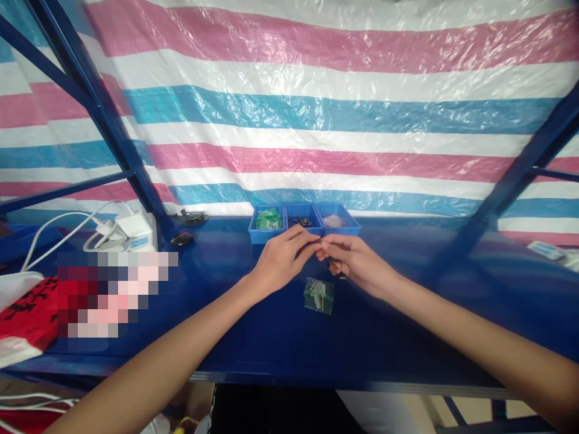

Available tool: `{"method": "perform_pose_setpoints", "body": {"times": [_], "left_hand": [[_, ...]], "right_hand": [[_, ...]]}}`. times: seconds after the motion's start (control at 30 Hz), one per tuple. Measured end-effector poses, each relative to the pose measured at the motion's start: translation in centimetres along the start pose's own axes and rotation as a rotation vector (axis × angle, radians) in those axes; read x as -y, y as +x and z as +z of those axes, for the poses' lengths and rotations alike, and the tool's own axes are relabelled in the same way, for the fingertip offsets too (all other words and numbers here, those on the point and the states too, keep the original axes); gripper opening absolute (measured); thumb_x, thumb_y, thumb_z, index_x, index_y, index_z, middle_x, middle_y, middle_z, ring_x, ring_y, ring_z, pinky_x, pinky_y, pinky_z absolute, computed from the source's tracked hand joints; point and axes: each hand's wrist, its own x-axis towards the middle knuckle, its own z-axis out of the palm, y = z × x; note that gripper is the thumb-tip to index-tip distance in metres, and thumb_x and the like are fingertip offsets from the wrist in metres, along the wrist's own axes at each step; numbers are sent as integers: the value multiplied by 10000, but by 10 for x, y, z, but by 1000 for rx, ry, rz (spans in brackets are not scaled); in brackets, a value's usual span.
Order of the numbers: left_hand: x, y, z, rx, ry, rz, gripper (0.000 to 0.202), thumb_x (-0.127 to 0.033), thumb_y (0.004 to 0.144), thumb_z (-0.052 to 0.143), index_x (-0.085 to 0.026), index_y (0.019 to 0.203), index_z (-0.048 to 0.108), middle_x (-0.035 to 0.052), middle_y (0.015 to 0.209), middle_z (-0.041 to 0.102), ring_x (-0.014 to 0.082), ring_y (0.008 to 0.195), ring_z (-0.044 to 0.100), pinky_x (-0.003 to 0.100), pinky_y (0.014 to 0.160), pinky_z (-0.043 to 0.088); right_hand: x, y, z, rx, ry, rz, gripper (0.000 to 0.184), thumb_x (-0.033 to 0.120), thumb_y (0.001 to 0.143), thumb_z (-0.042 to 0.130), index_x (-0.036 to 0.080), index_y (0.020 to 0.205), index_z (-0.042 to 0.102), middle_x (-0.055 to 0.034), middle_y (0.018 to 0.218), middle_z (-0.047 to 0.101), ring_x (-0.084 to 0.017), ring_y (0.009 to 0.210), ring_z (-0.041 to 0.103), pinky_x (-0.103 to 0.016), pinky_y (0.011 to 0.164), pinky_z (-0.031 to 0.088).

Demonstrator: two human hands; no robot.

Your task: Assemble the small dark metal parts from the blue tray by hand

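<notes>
The left hand and the right hand met above the blue desk, just in front of three blue bins; their fingers were pinched narrow around a tiny part, too small to make out; a small clear bag with green bits lay on the desk just under the hands; a white plug and wires sat far to the left.

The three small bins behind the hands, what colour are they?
Blue, all three bins, seen in the head view.
</notes>
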Motion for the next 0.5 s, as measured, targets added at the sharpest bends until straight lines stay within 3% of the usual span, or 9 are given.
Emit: {"method": "perform_pose_setpoints", "body": {"times": [0.13, 0.27, 0.4, 0.5], "left_hand": [[1, 1, 0, 36, -35, -16, 246, -304, 1048, 509, -185, 1174, 683, 66, 1020, 680, 161, 908, 664, 298, 803, 539], [4, 2, -5, 88, -30, -85, 296, -300, 1030, 536, -200, 1293, 628, 56, 1019, 665, 138, 798, 641, 290, 757, 538], [11, 2, -10, 124, 95, -148, 297, -254, 1017, 519, -200, 1304, 573, 63, 1094, 656, 142, 784, 641, 306, 755, 529], [15, -1, -10, 207, 164, -184, 305, -238, 998, 527, -197, 1300, 534, 62, 1116, 660, 170, 825, 656, 319, 746, 525]], "right_hand": [[2, -1, 0, -25, -87, -35, 364, 536, 823, 749, 183, 850, 662, -12, 810, 628, -86, 543, 446, -259, 503, 305], [9, 6, -8, -79, -438, -236, 301, 492, 904, 659, 202, 825, 669, -11, 762, 627, -140, 626, 510, -297, 589, 385], [18, 41, -19, -201, -900, -509, 190, 344, 957, 584, 205, 841, 643, -41, 811, 660, -198, 756, 584, -350, 729, 432], [21, 78, -25, -233, -1140, -591, 152, 284, 968, 548, 201, 883, 642, -80, 874, 665, -251, 886, 595, -388, 816, 444]]}}
